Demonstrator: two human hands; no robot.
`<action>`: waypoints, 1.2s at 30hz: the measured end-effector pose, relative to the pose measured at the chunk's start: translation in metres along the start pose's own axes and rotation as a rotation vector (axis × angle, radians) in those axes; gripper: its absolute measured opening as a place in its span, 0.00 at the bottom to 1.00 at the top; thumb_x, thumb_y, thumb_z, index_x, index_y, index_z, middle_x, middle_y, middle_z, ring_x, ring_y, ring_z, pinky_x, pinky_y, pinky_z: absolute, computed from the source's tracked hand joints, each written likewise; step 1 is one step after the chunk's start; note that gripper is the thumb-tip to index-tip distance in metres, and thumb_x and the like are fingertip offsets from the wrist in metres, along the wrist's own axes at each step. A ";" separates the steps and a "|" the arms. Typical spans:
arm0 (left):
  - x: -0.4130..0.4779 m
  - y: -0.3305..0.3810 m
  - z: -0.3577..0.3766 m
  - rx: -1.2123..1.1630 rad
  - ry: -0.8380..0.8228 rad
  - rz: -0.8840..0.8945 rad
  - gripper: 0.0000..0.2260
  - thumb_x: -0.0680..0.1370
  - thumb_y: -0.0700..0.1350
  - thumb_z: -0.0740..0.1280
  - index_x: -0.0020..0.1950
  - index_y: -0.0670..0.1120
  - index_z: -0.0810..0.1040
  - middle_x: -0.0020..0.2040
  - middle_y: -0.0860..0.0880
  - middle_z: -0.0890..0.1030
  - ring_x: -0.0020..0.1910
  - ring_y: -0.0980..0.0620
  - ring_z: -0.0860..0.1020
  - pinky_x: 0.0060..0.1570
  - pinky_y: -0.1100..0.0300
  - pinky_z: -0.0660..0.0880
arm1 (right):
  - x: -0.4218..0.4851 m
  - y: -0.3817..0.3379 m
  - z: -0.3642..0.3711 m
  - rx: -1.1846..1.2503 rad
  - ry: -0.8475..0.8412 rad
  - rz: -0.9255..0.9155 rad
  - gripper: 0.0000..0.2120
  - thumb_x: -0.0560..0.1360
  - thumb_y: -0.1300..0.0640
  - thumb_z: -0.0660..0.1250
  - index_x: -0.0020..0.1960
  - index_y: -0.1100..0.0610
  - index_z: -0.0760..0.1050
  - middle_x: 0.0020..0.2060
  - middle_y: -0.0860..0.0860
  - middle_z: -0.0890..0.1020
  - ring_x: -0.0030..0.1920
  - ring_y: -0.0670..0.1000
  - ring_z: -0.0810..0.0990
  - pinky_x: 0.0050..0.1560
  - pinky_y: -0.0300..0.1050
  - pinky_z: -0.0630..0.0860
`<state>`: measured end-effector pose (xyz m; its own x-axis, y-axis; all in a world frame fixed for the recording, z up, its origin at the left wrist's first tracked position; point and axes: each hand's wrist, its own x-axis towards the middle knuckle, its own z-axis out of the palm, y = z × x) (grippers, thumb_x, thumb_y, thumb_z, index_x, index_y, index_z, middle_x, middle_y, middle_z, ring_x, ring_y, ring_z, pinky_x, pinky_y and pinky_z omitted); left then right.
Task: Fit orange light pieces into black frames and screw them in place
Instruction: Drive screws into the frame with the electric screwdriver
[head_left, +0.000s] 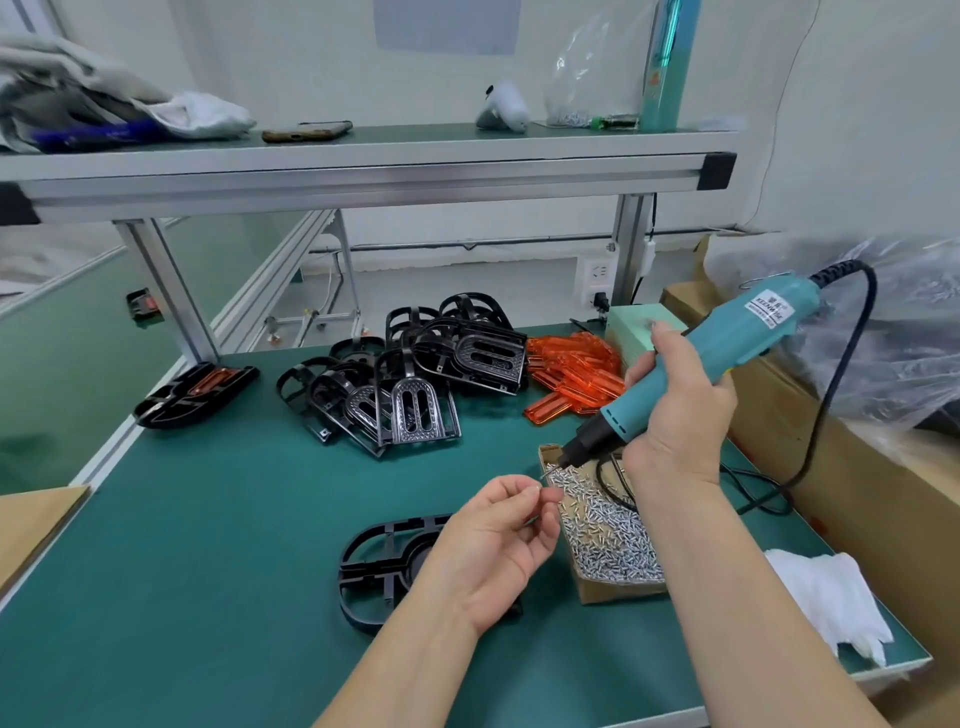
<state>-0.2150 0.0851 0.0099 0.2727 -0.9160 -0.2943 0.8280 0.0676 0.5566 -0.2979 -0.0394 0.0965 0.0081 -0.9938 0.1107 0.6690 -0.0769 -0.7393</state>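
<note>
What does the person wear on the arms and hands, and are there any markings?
Nothing is worn. The left hand and the right hand are bare, without gloves, and I see no rings. The forearms are bare too: no sleeves, no watch or band in view, no markings.

A green-topped table (208, 519) stands under a metal-framed shelf (363, 171), with a wall socket (597, 283) behind it. On the shelf, from left to right, lie crumpled white cloth (202, 114), a phone (306, 132) in a brown case, a rounded white object (506, 106), a clear plastic bag (587, 78) and an upright teal column (665, 67). On the table, a pale green box (636, 325) sits at the far right corner, white fabric (826, 597) lies near the right edge, flat brown cardboard (36, 525) pokes in at the left, and beside the table on the right is a large cardboard box (857, 499) with clear plastic sheeting (909, 338) over it.
</note>
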 end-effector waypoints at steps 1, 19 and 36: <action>-0.001 0.000 0.001 -0.017 -0.004 -0.002 0.05 0.77 0.31 0.64 0.43 0.39 0.76 0.43 0.39 0.81 0.37 0.49 0.79 0.39 0.60 0.80 | -0.002 0.001 0.001 0.001 -0.004 0.003 0.10 0.77 0.64 0.71 0.43 0.56 0.71 0.24 0.44 0.76 0.27 0.45 0.73 0.32 0.41 0.71; -0.008 0.001 0.003 -0.109 0.032 0.024 0.05 0.73 0.32 0.67 0.46 0.38 0.75 0.43 0.39 0.82 0.38 0.49 0.79 0.40 0.60 0.80 | -0.013 0.004 0.006 -0.037 -0.050 -0.038 0.08 0.77 0.62 0.71 0.44 0.56 0.72 0.26 0.44 0.76 0.28 0.45 0.73 0.32 0.40 0.72; -0.012 -0.011 -0.010 0.453 0.182 0.459 0.10 0.77 0.28 0.66 0.42 0.42 0.78 0.44 0.42 0.86 0.48 0.49 0.84 0.41 0.66 0.77 | -0.015 0.023 0.004 -0.100 0.057 0.022 0.09 0.76 0.61 0.72 0.47 0.56 0.70 0.24 0.46 0.76 0.26 0.44 0.74 0.32 0.40 0.74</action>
<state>-0.2222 0.0999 -0.0004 0.6595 -0.7497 -0.0542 0.3318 0.2256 0.9160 -0.2794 -0.0260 0.0803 -0.0225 -0.9981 0.0580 0.5916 -0.0600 -0.8040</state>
